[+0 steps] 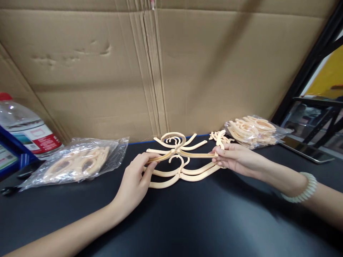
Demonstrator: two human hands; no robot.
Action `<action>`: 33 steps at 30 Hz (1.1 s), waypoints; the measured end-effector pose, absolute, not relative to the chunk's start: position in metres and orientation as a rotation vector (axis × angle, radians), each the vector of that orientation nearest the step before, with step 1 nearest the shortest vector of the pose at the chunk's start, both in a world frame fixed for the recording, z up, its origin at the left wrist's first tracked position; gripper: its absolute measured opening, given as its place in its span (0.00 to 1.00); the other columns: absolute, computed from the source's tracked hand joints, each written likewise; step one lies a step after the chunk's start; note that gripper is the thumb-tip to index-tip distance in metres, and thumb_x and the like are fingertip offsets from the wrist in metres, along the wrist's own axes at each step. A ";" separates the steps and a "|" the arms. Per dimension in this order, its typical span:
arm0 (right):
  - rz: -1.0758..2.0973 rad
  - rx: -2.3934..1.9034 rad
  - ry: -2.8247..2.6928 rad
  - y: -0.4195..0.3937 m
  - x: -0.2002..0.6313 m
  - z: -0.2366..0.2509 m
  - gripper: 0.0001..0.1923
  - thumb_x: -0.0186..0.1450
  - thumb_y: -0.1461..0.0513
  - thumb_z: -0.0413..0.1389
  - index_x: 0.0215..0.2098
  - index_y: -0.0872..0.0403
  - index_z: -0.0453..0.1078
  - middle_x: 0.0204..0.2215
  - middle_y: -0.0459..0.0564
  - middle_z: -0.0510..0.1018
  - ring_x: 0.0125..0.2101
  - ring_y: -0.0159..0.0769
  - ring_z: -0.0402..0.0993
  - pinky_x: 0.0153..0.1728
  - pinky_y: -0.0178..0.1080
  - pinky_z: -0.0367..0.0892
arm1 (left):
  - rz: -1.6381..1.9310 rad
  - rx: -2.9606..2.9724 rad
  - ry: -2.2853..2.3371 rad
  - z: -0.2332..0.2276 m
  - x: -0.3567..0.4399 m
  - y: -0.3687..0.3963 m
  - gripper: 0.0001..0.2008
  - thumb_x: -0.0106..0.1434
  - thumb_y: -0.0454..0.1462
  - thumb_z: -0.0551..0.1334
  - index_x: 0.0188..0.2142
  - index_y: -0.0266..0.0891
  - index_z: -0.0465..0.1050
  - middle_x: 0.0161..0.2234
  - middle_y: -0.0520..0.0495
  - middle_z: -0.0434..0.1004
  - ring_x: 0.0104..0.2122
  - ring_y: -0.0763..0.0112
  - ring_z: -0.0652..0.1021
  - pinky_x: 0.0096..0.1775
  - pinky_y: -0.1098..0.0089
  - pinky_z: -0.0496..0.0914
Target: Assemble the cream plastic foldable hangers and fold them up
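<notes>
**Both hands grip one cream hanger over a small pile**

The left hand [135, 178] reaches in from the lower left and pinches the left end of a cream plastic hanger [184, 154]. Its fingers are curled close, thumb on the near side, with the bar's tip caught between them. The right hand [232, 157] comes in from the right and closes on the other end of the same hanger, fingertips bunched on top and thumb below. A pale beaded bracelet [301, 189] sits on that wrist.

The hanger is held level, its hook curling up at the middle. It sits above a loose pile [179, 175] of like hangers that lies on the black table [187, 221], about midway between the two hands. Whether the held hanger touches the pile below cannot be told.

Just behind the right hand lie a few small cream parts [218, 135], loose on the table. Further right is a clear bag [253, 130] full of cream hangers. To the left, well apart from the left hand, a second clear bag [77, 160] holds more of them and lies flat on the table.

At the far left edge stands a water bottle [24, 126] with a red cap and a red and white label, beside a blue box [10, 150]. A tall sheet of cardboard [107, 71] forms the back wall behind it all. At the right, a dark phone [305, 150] lies flat near the table's edge, below a black frame [308, 64].
</notes>
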State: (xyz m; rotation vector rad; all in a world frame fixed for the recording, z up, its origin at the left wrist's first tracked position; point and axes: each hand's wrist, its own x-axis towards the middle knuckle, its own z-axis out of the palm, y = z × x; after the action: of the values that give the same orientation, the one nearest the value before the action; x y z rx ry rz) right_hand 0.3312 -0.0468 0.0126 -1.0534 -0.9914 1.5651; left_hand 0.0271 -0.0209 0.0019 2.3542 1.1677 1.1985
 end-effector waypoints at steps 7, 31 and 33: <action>1.527 -1.074 -1.015 -0.049 0.330 0.012 0.17 0.47 0.57 0.72 0.24 0.58 0.71 0.22 0.47 0.75 0.25 0.27 0.72 0.29 0.30 0.68 | 1.180 2.343 1.174 0.000 0.025 -0.019 0.09 0.68 0.38 0.53 0.43 0.41 0.70 0.39 0.48 0.75 0.39 0.65 0.74 0.39 0.65 0.67; 1.416 -1.046 -1.093 -0.052 0.327 0.012 0.18 0.49 0.58 0.69 0.23 0.55 0.65 0.23 0.47 0.73 0.25 0.30 0.69 0.27 0.36 0.64 | 1.211 2.415 1.184 0.001 0.026 -0.023 0.08 0.67 0.36 0.53 0.41 0.43 0.70 0.37 0.49 0.76 0.37 0.64 0.74 0.37 0.65 0.65; 1.370 -1.046 -1.111 -0.053 0.325 0.011 0.18 0.49 0.58 0.69 0.23 0.55 0.63 0.22 0.46 0.72 0.23 0.30 0.68 0.27 0.35 0.62 | 1.207 2.420 1.178 0.000 0.026 -0.022 0.08 0.68 0.36 0.53 0.42 0.43 0.70 0.37 0.49 0.76 0.37 0.63 0.74 0.37 0.64 0.65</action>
State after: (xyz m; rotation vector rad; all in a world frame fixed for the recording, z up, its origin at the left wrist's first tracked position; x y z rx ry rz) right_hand 0.3252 -0.0532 0.0111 -1.0458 -1.1115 1.3699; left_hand 0.0256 -0.0220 0.0003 2.4197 1.1776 1.2074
